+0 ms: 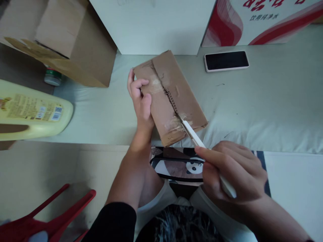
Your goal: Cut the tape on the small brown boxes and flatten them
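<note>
Cardboard parcel [169, 97] lengthwise toward far-left, left hand [140, 99] steadying, right hand [232, 171] holding knife [194, 136]

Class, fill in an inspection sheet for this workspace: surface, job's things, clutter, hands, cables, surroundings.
Surface: pale grey-green covered surface, a few dark marks.
Job's things: flat brown cardboard parcel, taped seam partly slit; white-handled cutter with its tip in the seam.
Clutter: black phone in pale case; yellow plastic jug lying on its side.
Hands: left hand grips parcel's edge; right hand holds cutter.
Cables: nothing seen.
Surroundings: open brown cardboard box, red-and-white carton, red plastic chair.
</note>
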Motion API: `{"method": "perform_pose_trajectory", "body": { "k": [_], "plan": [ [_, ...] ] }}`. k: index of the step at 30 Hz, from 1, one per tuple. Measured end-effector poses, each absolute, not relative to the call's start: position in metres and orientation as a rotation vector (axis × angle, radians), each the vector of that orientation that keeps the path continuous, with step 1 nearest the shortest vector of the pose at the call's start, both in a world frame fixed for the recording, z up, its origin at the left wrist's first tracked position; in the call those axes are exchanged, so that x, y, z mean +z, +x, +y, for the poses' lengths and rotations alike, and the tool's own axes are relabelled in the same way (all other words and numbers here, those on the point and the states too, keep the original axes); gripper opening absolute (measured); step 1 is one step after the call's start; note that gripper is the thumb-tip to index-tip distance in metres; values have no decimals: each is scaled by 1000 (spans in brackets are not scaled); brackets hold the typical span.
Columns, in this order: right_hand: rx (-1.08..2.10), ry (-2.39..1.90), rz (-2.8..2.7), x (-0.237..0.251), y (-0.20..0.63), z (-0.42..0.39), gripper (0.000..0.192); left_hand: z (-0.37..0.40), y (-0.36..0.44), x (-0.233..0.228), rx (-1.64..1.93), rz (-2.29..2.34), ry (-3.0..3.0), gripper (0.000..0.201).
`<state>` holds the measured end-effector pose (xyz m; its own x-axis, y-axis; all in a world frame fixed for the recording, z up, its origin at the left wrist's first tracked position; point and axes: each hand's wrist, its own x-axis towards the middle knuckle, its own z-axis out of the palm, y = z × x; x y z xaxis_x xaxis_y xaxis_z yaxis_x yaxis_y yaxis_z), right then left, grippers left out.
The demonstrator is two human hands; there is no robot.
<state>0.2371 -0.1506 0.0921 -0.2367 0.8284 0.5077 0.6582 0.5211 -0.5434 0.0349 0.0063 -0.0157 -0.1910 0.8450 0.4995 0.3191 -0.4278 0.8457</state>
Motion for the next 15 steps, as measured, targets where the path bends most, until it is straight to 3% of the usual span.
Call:
{"method": "perform_pose_trajectory", "body": {
  "k": [5,10,15],
  "plan": [
    [227,-1121,-1922,88,242,-152,31,3,39,-8,1570,1335,1587,68],
    [253,-1173,-1939,93,239,-151,25,1,40,-7,1660,1269,1590,49],
    [254,-1117,-1917,92,241,-151,27,9,33,-18,1707,1175,1615,47]
  ]
}}
